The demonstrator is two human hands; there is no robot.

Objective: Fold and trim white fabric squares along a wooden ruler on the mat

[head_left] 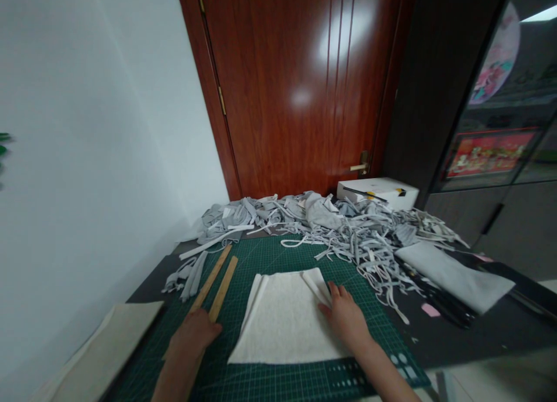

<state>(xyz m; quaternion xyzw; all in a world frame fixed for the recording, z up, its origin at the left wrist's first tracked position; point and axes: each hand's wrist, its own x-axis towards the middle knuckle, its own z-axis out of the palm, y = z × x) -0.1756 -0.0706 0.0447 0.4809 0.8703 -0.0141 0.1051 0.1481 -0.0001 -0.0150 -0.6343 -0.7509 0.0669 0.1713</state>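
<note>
A piece of cream cloth lies on a green cutting mat, with narrow folds along its left and right edges. My right hand rests on the cloth's right folded edge, thumb and fingers apart. To the left, my left hand is closed over two flat wooden strips, a left strip and a right strip, which look like rulers. Most of its fingers are hidden from view, so how firmly it grips each strip does not show.
A tangled heap of grey cloth scraps spans the back of the table, with a white box behind it. More cream cloth lies at the left edge. A grey folded cloth sits at right beside dark tools.
</note>
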